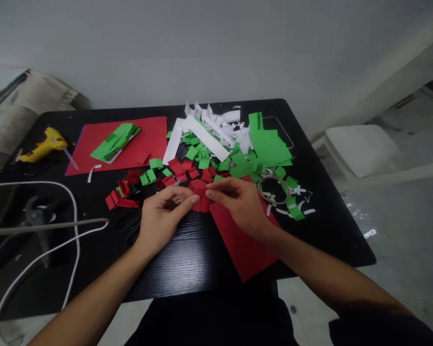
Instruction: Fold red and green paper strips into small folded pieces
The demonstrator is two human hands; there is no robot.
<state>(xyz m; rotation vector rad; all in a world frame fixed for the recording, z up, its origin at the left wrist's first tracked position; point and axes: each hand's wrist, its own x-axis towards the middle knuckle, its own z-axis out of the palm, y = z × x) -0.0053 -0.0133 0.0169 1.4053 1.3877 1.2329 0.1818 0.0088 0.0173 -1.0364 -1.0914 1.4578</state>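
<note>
Between my two hands a small red paper piece [201, 193] is pinched, above the middle of the black table. My left hand [168, 211] grips its left side with thumb and forefinger. On the other side my right hand [236, 199] pinches its right edge. Just beyond lie small red paper pieces [180, 168] and green paper pieces [202, 156]. A red paper sheet [241, 240] lies partly under my right hand and forearm. Black-handled scissors [130, 223] rest beside my left wrist.
A yellow glue gun [50, 144] lies at the far left, near a red sheet [147, 129] bearing a folded green paper bundle [117, 139]. White paper strips [207, 139] are heaped at the back. A tape ring [274, 190] sits right. White cable [75, 226] loops over the left side.
</note>
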